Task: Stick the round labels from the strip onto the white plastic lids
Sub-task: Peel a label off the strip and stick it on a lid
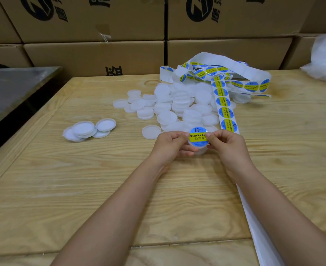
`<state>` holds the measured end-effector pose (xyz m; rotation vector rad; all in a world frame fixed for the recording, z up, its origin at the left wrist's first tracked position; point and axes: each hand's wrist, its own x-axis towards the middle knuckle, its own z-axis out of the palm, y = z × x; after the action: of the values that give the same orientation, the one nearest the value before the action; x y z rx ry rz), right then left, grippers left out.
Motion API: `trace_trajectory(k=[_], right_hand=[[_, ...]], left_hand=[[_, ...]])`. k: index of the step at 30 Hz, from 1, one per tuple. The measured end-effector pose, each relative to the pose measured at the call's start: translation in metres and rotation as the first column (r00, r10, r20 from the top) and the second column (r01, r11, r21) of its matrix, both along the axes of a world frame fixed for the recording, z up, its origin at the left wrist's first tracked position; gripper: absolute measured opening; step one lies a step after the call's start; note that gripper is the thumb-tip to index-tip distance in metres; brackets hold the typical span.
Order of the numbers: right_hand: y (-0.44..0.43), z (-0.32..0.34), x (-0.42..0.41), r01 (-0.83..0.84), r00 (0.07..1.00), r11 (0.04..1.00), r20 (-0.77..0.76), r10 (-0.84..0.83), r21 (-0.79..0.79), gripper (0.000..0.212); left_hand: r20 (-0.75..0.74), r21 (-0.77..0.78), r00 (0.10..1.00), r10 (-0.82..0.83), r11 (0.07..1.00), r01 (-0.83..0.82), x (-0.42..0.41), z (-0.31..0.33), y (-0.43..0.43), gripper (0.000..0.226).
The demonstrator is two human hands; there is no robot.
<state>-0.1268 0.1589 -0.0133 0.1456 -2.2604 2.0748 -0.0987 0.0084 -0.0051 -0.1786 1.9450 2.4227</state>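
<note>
Brown cardboard boxes point(93, 54) stacked far beyond left grip point(169, 144) and right grip point(227, 144). Pale wooden surface point(81, 189) beneath. White backing strip of blue-and-yellow labels point(225, 106) coils beyond right grip, runs back under right forearm. Heap of white round plastic lids point(177, 106) just beyond grips; smaller lid cluster point(89, 129) well left of left grip. Left grip curled round white lid point(200, 151); right grip pinches edge of round label point(197, 138) lying atop it.
</note>
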Motion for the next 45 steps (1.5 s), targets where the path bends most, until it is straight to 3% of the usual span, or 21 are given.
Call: trace_trajectory(k=[7,16,24,27,28,31,34,39,43,45], right_hand=[[-0.003,-0.002,0.001,0.099,0.991,0.970,-0.114,-0.075,0.223,0.020],[-0.010,0.001,0.007,0.275,0.922,0.845,-0.376,-0.096,0.459,0.016],[-0.016,0.001,0.008,0.327,0.899,0.855,-0.411,-0.151,0.402,0.017],[-0.016,0.003,0.010,0.303,0.917,0.913,-0.345,-0.201,0.275,0.056],[-0.016,0.003,0.008,0.294,0.922,0.922,-0.328,-0.204,0.253,0.056],[-0.017,0.000,0.008,0.283,0.928,0.926,-0.317,-0.198,0.251,0.011],[-0.018,-0.002,0.005,0.324,0.927,0.920,-0.270,-0.262,0.221,0.025],[-0.017,-0.003,-0.001,0.379,0.922,0.870,-0.207,-0.327,0.316,0.040],[-0.019,-0.003,0.001,0.287,0.956,0.889,-0.170,-0.241,0.356,0.045],[-0.020,-0.003,0.002,0.218,0.972,0.928,-0.157,-0.177,0.302,0.043]], left_hand=[[-0.007,-0.091,0.996,0.085,0.992,-0.085,-0.001,-0.003,0.006,0.014],[-0.008,-0.081,0.989,0.149,0.985,-0.149,-0.002,-0.005,0.009,0.015],[0.006,0.087,0.989,0.146,0.985,-0.146,-0.001,-0.003,0.006,0.018],[0.004,0.140,0.994,0.109,0.984,-0.108,-0.001,-0.004,0.003,0.015],[0.002,0.149,0.995,0.101,0.984,-0.101,-0.002,-0.004,0.002,0.014],[-0.006,0.156,0.997,0.080,0.985,-0.078,-0.002,-0.004,0.001,0.013],[-0.043,0.089,0.999,0.033,0.996,-0.029,0.000,-0.005,0.003,0.016],[-0.101,-0.010,0.995,-0.021,1.000,0.020,0.003,-0.007,0.006,0.016],[-0.118,0.019,0.992,0.038,0.999,-0.036,0.004,-0.008,0.007,0.013],[-0.133,0.063,0.989,0.062,0.997,-0.054,0.004,-0.008,0.006,0.013]])
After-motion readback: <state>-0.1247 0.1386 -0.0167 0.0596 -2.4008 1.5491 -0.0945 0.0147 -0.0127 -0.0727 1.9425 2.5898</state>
